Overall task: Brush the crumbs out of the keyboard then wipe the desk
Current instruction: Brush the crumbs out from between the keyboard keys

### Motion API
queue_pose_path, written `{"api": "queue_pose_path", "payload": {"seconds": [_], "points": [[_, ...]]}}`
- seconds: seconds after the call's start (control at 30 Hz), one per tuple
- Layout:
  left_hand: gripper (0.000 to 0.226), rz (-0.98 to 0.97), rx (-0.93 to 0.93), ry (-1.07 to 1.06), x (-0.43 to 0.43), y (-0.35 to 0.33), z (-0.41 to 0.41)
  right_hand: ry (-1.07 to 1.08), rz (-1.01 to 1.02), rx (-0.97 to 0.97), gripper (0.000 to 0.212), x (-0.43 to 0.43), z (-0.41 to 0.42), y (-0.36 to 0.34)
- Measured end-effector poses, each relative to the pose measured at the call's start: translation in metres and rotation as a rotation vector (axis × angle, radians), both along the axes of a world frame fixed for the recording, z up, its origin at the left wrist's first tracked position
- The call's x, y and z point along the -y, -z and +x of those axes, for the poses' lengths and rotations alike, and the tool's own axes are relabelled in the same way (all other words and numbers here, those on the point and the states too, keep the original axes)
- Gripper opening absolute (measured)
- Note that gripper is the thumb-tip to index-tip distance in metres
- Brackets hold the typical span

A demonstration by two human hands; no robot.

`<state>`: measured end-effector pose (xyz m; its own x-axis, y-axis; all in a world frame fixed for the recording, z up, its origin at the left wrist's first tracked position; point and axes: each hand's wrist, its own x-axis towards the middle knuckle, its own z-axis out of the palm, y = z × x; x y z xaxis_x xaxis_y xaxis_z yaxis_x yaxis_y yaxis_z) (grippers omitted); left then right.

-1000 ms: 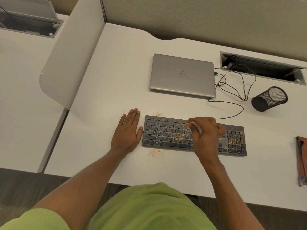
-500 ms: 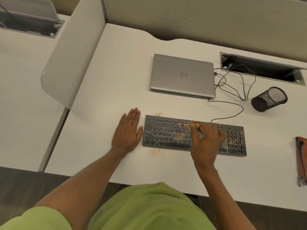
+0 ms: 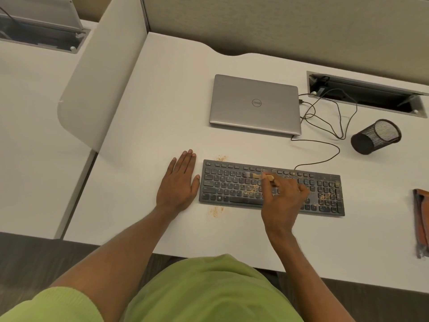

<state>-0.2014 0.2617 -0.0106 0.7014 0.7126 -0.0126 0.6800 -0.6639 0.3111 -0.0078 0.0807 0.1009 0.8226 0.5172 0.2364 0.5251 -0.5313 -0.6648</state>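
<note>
A dark keyboard (image 3: 228, 184) lies on the white desk (image 3: 148, 126), dusted with tan crumbs in its middle and on the number pad. My right hand (image 3: 282, 201) pinches a small wooden-handled brush (image 3: 255, 175) whose bristles touch the upper middle keys. My left hand (image 3: 178, 182) lies flat on the desk against the keyboard's left end. Crumb patches (image 3: 216, 211) sit on the desk in front of the keyboard and behind its left corner. An orange and grey cloth (image 3: 421, 219) lies at the right edge.
A closed silver laptop (image 3: 255, 104) sits behind the keyboard, with cables (image 3: 325, 119) looping to its right. A black mesh cup (image 3: 376, 137) lies tipped on its side. A cable slot (image 3: 366, 95) opens at the back right. A white divider panel (image 3: 97, 89) borders the left.
My right hand has shifted left along the keyboard with the brush, its bristles now further left on the upper keys. My left hand has stayed put.
</note>
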Motion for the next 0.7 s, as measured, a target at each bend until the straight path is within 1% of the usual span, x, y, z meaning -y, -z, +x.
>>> {"api": "queue_pose_path", "payload": {"seconds": [0.13, 0.27, 0.33, 0.4, 0.53, 0.6, 0.7], "points": [[0.069, -0.002, 0.004, 0.000, 0.000, 0.000, 0.000, -0.050, -0.056, -0.029, 0.010, 0.002, -0.002, 0.002], [0.069, 0.002, 0.001, -0.001, 0.000, 0.000, 0.000, -0.101, -0.032, -0.008, 0.009, 0.007, -0.003, -0.008], [0.069, 0.000, -0.001, -0.001, 0.000, 0.000, 0.000, -0.166, 0.010, 0.010, 0.006, 0.005, -0.002, -0.015], [0.069, -0.001, -0.002, 0.001, 0.000, 0.000, 0.000, -0.263, 0.012, 0.022, 0.009, 0.001, -0.001, -0.016], [0.069, -0.007, -0.005, 0.002, 0.000, 0.000, 0.000, -0.383, -0.068, 0.016, 0.016, -0.009, 0.001, -0.011], [0.069, -0.004, -0.005, 0.003, 0.000, 0.000, 0.000, -0.389, -0.119, 0.042, 0.016, -0.008, 0.005, -0.009], [0.070, -0.004, -0.004, 0.003, 0.001, 0.000, 0.000, -0.332, -0.199, 0.090, 0.017, -0.002, 0.011, -0.010]]}}
